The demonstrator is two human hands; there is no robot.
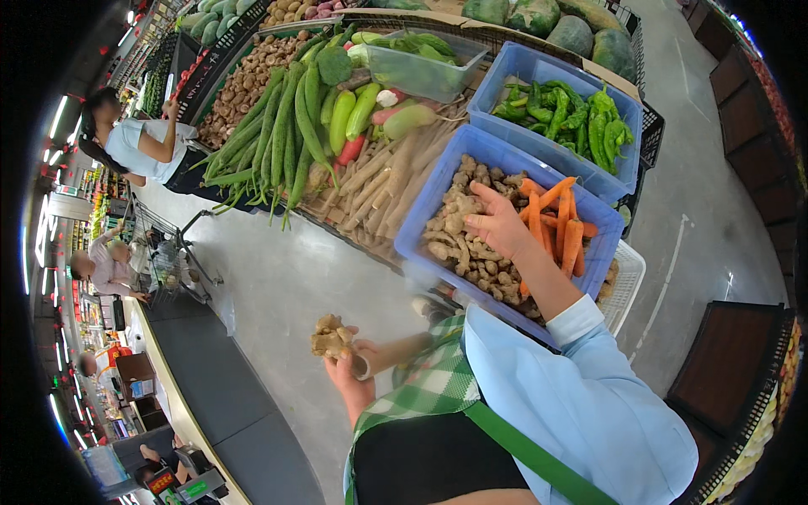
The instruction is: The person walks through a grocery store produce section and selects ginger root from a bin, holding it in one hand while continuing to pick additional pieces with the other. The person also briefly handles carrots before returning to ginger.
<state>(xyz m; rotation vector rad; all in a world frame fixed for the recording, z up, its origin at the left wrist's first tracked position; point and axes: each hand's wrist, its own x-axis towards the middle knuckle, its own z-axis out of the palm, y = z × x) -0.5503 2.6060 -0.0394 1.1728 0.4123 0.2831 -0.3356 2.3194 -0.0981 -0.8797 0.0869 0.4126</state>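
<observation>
My left hand [350, 372] is raised over the floor, left of the apron, and grips a knobbly piece of ginger root [331, 336]. A tan tube-like thing [401, 353] lies against this hand; what it is cannot be told. My right hand [502, 227] reaches into a blue plastic crate [424, 189], its thumb and fingers around a ginger root [459, 211] on the heap. Loose ginger [486, 268] fills the left part of the crate. Carrots [571, 243] lie in its right part, beside my right wrist.
Green peppers [558, 113] fill a second blue crate. The stall also holds burdock-like roots [379, 183], loofahs [287, 126], mushrooms [252, 79] and a clear bin [420, 69]. A white basket [625, 284] sits under the ginger crate. A person [148, 148] stands at the far left near a shopping cart [164, 246].
</observation>
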